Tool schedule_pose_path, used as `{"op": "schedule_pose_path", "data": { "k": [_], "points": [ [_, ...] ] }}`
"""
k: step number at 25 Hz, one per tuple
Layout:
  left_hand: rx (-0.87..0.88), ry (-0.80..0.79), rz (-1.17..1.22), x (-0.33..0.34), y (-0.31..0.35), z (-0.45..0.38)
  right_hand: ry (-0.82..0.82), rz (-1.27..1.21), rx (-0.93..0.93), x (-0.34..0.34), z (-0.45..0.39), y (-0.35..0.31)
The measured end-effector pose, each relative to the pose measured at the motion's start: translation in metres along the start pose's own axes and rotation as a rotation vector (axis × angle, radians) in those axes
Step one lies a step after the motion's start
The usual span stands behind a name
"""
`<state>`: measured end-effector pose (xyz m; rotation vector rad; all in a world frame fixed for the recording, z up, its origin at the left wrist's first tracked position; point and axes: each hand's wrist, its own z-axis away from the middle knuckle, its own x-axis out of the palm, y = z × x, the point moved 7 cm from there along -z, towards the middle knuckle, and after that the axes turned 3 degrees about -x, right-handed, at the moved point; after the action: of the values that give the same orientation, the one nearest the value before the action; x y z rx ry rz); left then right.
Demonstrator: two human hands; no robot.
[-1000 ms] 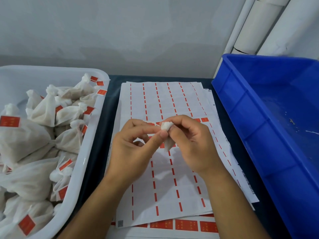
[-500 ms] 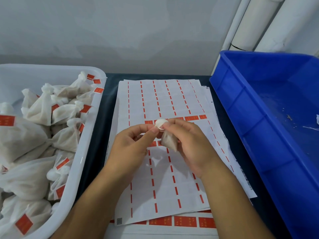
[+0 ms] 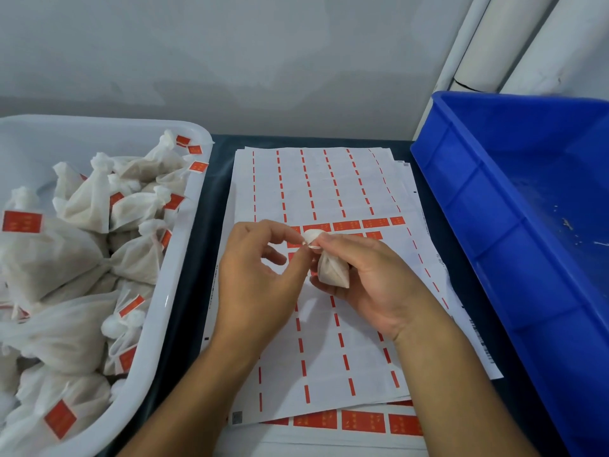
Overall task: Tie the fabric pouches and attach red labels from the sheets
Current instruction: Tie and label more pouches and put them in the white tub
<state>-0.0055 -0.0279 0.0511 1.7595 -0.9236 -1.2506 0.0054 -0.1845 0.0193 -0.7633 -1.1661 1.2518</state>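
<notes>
Head view showed both hands raised over the middle of the label sheets. The right hand gripped a small fabric pouch, its fingers curled round the filled body, with the thumb and forefinger near the gathered neck. The left hand pinched the white tuft at the top of that pouch between thumb and forefinger; its other fingers were loosely curled below. The two hands met at the pouch neck, and the pouch hung just above the sheets without touching them.

Under the hands lay the top sheet, mostly stripped, with columns of thin red dashes left on it. A short row of red labels remained on it just beyond the fingers. Below the top sheet more sheets were stacked, and a row of whole labels showed along the near edge of one of them. The stack lay on a dark tabletop.

To the left stood a white bin, touching nothing in the hands, heaped with tied pouches, most of them bearing a red label near the knot. To the right stood a blue crate, its floor holding only a few small flecks. Behind it white pipes rose against a grey wall.
</notes>
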Motion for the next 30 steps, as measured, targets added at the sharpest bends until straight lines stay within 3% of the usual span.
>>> {"op": "schedule_pose_path", "data": {
  "k": [8,17,19,22,24,30],
  "points": [
    [0.077,-0.116,-0.060,0.005,0.005,0.001,0.074,0.140,-0.004,-0.005,0.002,-0.002],
    [0.131,-0.071,-0.211,0.002,0.006,-0.001,0.095,0.489,-0.153,-0.004,0.004,-0.014],
    [-0.001,-0.106,-0.108,0.004,-0.003,-0.004,0.060,0.483,-0.187,-0.002,0.004,-0.017],
    [-0.422,-0.312,0.256,0.020,-0.022,-0.001,-0.007,0.424,-0.217,0.004,0.005,-0.017],
    [-0.609,-0.408,0.469,0.026,-0.025,0.006,-0.042,0.384,-0.251,0.007,0.007,-0.019],
    [-0.703,-0.422,0.931,0.023,-0.010,0.006,-0.121,0.292,-0.306,0.007,0.009,-0.023]
  ]
}}
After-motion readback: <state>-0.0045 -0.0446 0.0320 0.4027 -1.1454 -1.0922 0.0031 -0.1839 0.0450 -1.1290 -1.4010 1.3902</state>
